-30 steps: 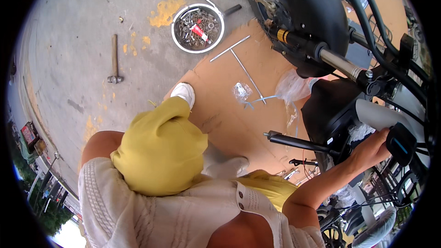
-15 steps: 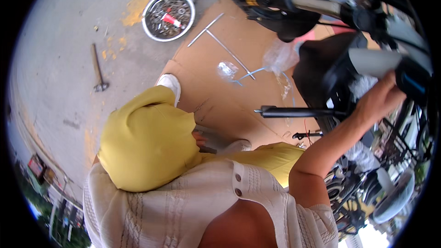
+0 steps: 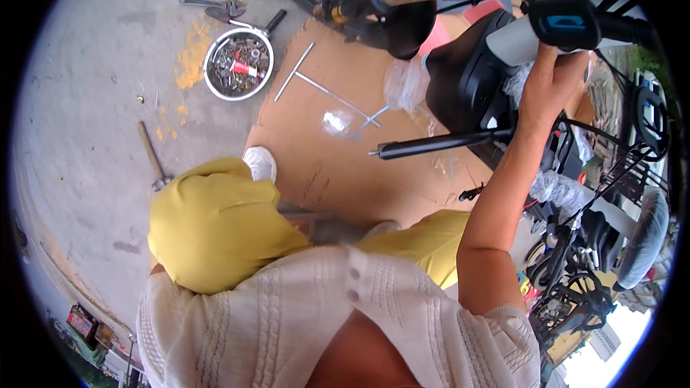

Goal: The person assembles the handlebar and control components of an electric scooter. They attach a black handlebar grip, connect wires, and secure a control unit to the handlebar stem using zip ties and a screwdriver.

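Note:
At the right, my right hand (image 3: pixel 550 86) is closed against the bike's handlebar area, just below a black display unit (image 3: pixel 568 23) with a blue screen. Some of its fingers are hidden behind that part. A light grey tube (image 3: pixel 509 43) and a black plastic housing (image 3: pixel 463 82) of the bike adjoin it. A black rod (image 3: pixel 438 145) with a metal tip sticks out leftward, left of my right forearm. My left arm disappears behind my yellow-clad knee; a small blurred skin-coloured patch between my legs may be my left hand, its fingers unreadable.
Flattened cardboard (image 3: pixel 338 165) covers the ground, bearing a T-shaped metal wrench (image 3: pixel 327 88) and clear plastic wrapping (image 3: pixel 405 86). Beyond it stand a metal bowl (image 3: pixel 208 79) of small hardware and an adjustable wrench (image 3: pixel 213 4). A hammer (image 3: pixel 149 151) lies left; more bikes crowd the right.
My right hand stays at the bike beside the display, now higher in view. The view has shifted, bringing the bowl and wrench leftward and showing more of the bikes at the right.

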`<action>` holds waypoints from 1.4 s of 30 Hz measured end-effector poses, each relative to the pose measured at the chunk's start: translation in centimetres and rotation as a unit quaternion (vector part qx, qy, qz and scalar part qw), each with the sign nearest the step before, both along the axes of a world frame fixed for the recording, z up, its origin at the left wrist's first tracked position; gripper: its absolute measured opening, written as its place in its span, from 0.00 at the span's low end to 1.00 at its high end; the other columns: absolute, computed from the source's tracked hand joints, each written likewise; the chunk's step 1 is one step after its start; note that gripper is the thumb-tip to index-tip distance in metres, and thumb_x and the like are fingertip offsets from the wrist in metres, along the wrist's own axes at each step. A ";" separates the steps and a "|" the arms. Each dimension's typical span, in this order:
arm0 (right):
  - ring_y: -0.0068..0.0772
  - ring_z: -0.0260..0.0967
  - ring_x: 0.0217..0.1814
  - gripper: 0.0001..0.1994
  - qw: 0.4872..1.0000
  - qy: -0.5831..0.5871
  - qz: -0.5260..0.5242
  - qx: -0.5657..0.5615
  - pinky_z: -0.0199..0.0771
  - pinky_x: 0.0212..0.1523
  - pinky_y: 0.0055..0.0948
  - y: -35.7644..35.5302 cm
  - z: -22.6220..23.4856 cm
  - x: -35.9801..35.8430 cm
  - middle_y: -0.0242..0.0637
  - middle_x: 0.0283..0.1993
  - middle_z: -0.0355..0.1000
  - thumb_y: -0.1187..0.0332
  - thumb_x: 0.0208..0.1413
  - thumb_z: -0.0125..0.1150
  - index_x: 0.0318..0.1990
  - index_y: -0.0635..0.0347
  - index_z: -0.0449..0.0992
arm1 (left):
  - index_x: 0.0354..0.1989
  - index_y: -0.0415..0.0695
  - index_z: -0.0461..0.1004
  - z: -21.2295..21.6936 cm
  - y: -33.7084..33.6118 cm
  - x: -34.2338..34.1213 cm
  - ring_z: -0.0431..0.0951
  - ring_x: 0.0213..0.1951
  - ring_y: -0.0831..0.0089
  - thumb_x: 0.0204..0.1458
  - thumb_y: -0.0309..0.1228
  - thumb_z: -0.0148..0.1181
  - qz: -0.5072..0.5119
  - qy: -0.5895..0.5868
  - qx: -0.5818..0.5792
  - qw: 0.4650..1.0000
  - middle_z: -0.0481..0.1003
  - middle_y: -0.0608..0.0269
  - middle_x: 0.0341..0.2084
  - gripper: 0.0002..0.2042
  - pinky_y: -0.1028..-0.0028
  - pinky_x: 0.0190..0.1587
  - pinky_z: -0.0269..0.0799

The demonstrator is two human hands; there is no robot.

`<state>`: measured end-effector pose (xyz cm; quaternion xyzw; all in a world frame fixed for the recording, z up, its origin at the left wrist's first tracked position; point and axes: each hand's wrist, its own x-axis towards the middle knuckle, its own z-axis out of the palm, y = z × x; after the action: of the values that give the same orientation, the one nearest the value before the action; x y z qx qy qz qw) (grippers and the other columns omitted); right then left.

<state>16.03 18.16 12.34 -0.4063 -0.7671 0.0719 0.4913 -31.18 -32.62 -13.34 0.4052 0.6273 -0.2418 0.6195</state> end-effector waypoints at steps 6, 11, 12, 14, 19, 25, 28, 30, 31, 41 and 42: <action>0.27 0.63 0.48 0.14 0.999 -0.002 -0.031 -0.016 0.60 0.52 0.25 -0.6 0.0 0.5 0.37 0.46 0.67 0.67 0.63 0.56 0.51 0.67 0.65 | 0.46 0.42 0.76 0.5 0.0 -1.5 0.77 0.45 0.51 0.50 0.42 0.58 -0.022 -0.002 0.007 1.000 0.78 0.49 0.41 0.19 0.58 0.45 0.72; 0.30 0.65 0.50 0.20 0.995 -0.015 -0.075 -0.071 0.63 0.54 0.28 -1.1 0.4 0.1 0.41 0.48 0.69 0.67 0.60 0.59 0.55 0.67 0.61 | 0.47 0.42 0.75 1.9 2.3 -4.2 0.77 0.45 0.50 0.51 0.40 0.58 -0.086 -0.004 0.040 0.996 0.78 0.49 0.41 0.19 0.58 0.46 0.72; 0.35 0.67 0.49 0.21 0.995 0.004 -0.070 -0.067 0.65 0.52 0.31 -1.1 0.4 -0.1 0.44 0.46 0.70 0.68 0.58 0.61 0.55 0.66 0.61 | 0.47 0.42 0.75 2.4 4.4 -5.1 0.77 0.45 0.50 0.51 0.40 0.58 -0.112 -0.004 0.062 0.992 0.78 0.49 0.41 0.19 0.58 0.46 0.72; 0.43 0.69 0.48 0.23 0.994 0.026 -0.072 -0.071 0.67 0.51 0.35 -1.4 0.6 -0.4 0.49 0.45 0.71 0.69 0.56 0.62 0.55 0.65 0.60 | 0.48 0.42 0.75 3.4 9.0 -6.7 0.77 0.45 0.50 0.51 0.39 0.58 -0.170 -0.008 0.117 0.978 0.78 0.49 0.41 0.18 0.58 0.46 0.72; 0.59 0.70 0.51 0.25 0.993 0.016 -0.101 -0.054 0.69 0.50 0.42 -1.0 0.8 -1.5 0.58 0.48 0.70 0.74 0.54 0.61 0.57 0.65 0.56 | 0.42 0.40 0.76 13.1 30.6 -0.1 0.76 0.43 0.48 0.52 0.37 0.58 -0.257 0.104 0.362 0.890 0.77 0.47 0.39 0.14 0.56 0.45 0.72; 0.62 0.68 0.49 0.23 0.995 0.026 -0.098 0.002 0.67 0.49 0.45 -0.2 -1.0 -1.1 0.59 0.46 0.68 0.72 0.58 0.57 0.57 0.66 0.53 | 0.39 0.35 0.76 26.6 43.0 18.0 0.78 0.31 0.65 0.57 0.35 0.54 -0.115 -0.296 0.585 0.746 0.77 0.53 0.27 0.14 0.68 0.37 0.72; 0.64 0.65 0.54 0.24 0.996 0.031 -0.077 -0.046 0.66 0.52 0.45 -0.5 -0.1 -1.2 0.62 0.51 0.65 0.71 0.58 0.57 0.57 0.67 0.53 | 0.41 0.35 0.76 29.6 43.3 24.1 0.78 0.33 0.73 0.57 0.37 0.56 -0.136 -0.354 0.530 0.758 0.78 0.58 0.29 0.15 0.72 0.39 0.73; 0.65 0.64 0.55 0.27 0.992 0.016 -0.098 -0.077 0.65 0.54 0.45 -1.1 0.7 -1.3 0.63 0.53 0.64 0.71 0.57 0.58 0.59 0.67 0.51 | 0.44 0.35 0.76 28.5 44.3 26.9 0.78 0.36 0.74 0.57 0.38 0.56 -0.089 -0.386 0.531 0.749 0.79 0.59 0.32 0.17 0.73 0.42 0.72; 0.67 0.65 0.55 0.29 0.991 0.018 -0.094 -0.092 0.66 0.54 0.46 -1.0 0.9 -1.5 0.64 0.54 0.64 0.70 0.57 0.59 0.61 0.66 0.50 | 0.44 0.35 0.76 28.0 44.5 27.8 0.78 0.37 0.73 0.57 0.38 0.56 -0.051 -0.398 0.530 0.747 0.79 0.59 0.32 0.17 0.73 0.43 0.72; 0.69 0.63 0.56 0.30 0.990 0.028 -0.098 -0.098 0.66 0.53 0.47 -1.1 1.0 -1.1 0.67 0.55 0.63 0.64 0.55 0.61 0.56 0.71 0.51 | 0.63 0.38 0.62 25.8 43.5 33.0 0.67 0.59 0.62 0.60 0.29 0.48 0.384 -0.503 0.418 0.652 0.67 0.52 0.58 0.22 0.61 0.55 0.67; 0.69 0.63 0.56 0.29 0.989 0.036 -0.107 -0.094 0.66 0.53 0.48 -1.1 0.9 -1.0 0.67 0.55 0.63 0.64 0.55 0.62 0.55 0.71 0.53 | 0.64 0.40 0.60 26.1 43.3 33.7 0.66 0.60 0.62 0.60 0.29 0.48 0.380 -0.493 0.439 0.648 0.65 0.53 0.60 0.23 0.61 0.56 0.66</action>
<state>15.06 17.03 13.23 -0.5273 -0.6912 0.1048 0.4830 2.52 10.69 12.80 0.4155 0.3609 0.5541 0.6245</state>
